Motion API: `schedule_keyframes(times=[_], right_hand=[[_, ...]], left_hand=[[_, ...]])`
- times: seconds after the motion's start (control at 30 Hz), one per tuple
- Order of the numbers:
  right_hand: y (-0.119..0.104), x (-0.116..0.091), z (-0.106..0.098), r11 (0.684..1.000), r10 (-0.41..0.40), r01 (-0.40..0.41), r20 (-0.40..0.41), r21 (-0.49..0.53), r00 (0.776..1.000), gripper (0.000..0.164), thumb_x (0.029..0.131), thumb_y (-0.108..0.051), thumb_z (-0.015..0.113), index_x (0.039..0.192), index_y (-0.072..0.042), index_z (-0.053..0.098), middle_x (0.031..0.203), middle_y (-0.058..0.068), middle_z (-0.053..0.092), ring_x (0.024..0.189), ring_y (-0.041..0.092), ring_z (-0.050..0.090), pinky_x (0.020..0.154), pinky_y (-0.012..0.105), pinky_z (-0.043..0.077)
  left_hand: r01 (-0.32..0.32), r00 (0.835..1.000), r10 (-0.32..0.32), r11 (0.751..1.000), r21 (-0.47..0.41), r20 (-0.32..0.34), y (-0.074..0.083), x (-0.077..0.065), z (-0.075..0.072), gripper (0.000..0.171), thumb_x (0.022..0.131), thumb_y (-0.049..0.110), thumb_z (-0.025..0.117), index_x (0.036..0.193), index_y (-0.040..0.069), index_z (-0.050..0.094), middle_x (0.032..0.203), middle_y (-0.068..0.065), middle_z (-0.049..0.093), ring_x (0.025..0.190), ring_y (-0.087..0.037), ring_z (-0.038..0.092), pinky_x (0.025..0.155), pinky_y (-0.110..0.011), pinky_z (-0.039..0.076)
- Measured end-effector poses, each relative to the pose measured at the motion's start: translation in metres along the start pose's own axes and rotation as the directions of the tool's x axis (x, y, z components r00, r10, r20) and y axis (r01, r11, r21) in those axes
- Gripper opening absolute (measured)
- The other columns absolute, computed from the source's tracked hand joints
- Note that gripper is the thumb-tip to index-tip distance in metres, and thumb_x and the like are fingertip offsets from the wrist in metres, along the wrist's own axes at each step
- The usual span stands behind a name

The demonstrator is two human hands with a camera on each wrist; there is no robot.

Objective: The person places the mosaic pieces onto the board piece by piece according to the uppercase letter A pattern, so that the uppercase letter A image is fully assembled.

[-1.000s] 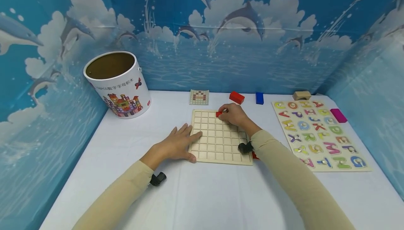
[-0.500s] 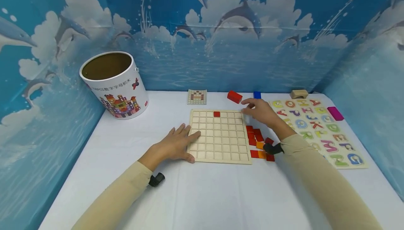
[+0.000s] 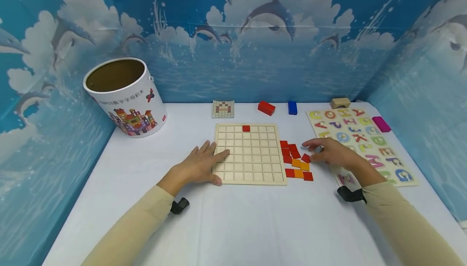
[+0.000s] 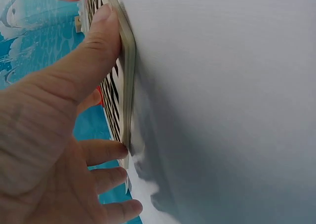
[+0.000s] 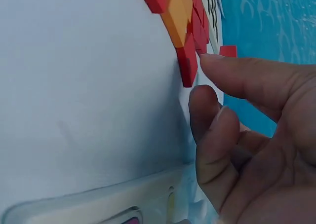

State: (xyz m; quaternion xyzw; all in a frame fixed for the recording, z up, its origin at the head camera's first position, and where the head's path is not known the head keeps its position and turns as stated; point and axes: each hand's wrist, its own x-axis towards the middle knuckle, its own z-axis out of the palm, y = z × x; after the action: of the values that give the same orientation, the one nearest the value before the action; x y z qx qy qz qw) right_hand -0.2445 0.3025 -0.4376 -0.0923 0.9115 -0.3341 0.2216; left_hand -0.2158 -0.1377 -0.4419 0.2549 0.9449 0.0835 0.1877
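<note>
A wooden grid board [image 3: 251,148] lies on the white table, with one red square tile [image 3: 246,128] in its top row. My left hand [image 3: 197,164] rests on the board's left side, fingers spread; its thumb [image 4: 101,36] lies over the edge in the left wrist view. Right of the board lies a cluster of loose red and orange square tiles [image 3: 296,164]. At the cluster's right side, my right hand [image 3: 333,152] reaches with thumb and fingers parted beside a loose red tile [image 3: 305,158]. In the right wrist view that red tile [image 5: 187,61] lies just beyond the fingertips.
An alphabet puzzle board [image 3: 414,183] lies at right, partly under the right forearm. Along the back are a small pattern card [image 3: 223,109], a red block [image 3: 266,108], a blue block [image 3: 292,108] and a wooden arch block [image 3: 340,103]. A large bucket [image 3: 131,104] stands back left.
My right hand has let go of the red tile in the board's top row and moved right and toward me to the loose tiles. My left hand stays on the board.
</note>
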Motion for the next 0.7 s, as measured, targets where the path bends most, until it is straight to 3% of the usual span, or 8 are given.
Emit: schedule_keyframes(times=[0.17, 0.37, 0.5, 0.7], right_hand=[[0.000, -0.001, 0.004, 0.999, -0.049, 0.050, 0.017, -0.021, 0.999, 0.041, 0.095, -0.010, 0.071, 0.135, -0.009, 0.066, 0.135, 0.021, 0.055, 0.108, 0.030, 0.050, 0.076, 0.033, 0.053], [0.002, 0.001, 0.008, 0.999, -0.024, 0.024, -0.010, -0.030, 1.000, 0.035, 0.095, -0.012, 0.072, 0.129, -0.009, 0.069, 0.134, 0.019, 0.056, 0.114, 0.033, 0.050, 0.085, 0.038, 0.052], [0.003, 0.004, 0.010, 0.998, -0.003, 0.000, -0.047, -0.060, 0.999, 0.030, 0.094, -0.017, 0.074, 0.122, -0.008, 0.069, 0.121, 0.015, 0.062, 0.109, 0.030, 0.052, 0.086, 0.038, 0.051], [0.003, 0.006, 0.013, 0.998, 0.067, -0.068, -0.097, -0.009, 0.993, 0.025, 0.096, -0.023, 0.072, 0.111, -0.006, 0.061, 0.101, 0.010, 0.059, 0.092, 0.026, 0.054, 0.073, 0.033, 0.049]], left_hand=[[0.009, 1.000, -0.009, 1.000, -0.005, -0.005, 0.000, -0.001, -0.002, 0.106, 0.078, 0.054, 0.083, 0.163, 0.031, 0.025, 0.169, -0.022, 0.014, 0.157, -0.041, 0.005, 0.122, -0.063, 0.014], [0.017, 1.000, -0.017, 0.999, -0.041, 0.003, 0.002, 0.001, -0.002, 0.110, 0.077, 0.050, 0.085, 0.164, 0.029, 0.021, 0.169, -0.022, 0.012, 0.157, -0.040, 0.004, 0.122, -0.061, 0.013], [0.025, 1.000, -0.025, 0.998, -0.050, 0.009, 0.003, 0.002, -0.002, 0.112, 0.076, 0.049, 0.086, 0.165, 0.029, 0.020, 0.169, -0.022, 0.010, 0.157, -0.039, 0.003, 0.123, -0.060, 0.013], [0.024, 1.000, -0.024, 0.998, -0.057, 0.003, 0.006, 0.003, -0.002, 0.111, 0.076, 0.047, 0.087, 0.164, 0.027, 0.023, 0.169, -0.023, 0.011, 0.157, -0.039, 0.004, 0.123, -0.061, 0.013]])
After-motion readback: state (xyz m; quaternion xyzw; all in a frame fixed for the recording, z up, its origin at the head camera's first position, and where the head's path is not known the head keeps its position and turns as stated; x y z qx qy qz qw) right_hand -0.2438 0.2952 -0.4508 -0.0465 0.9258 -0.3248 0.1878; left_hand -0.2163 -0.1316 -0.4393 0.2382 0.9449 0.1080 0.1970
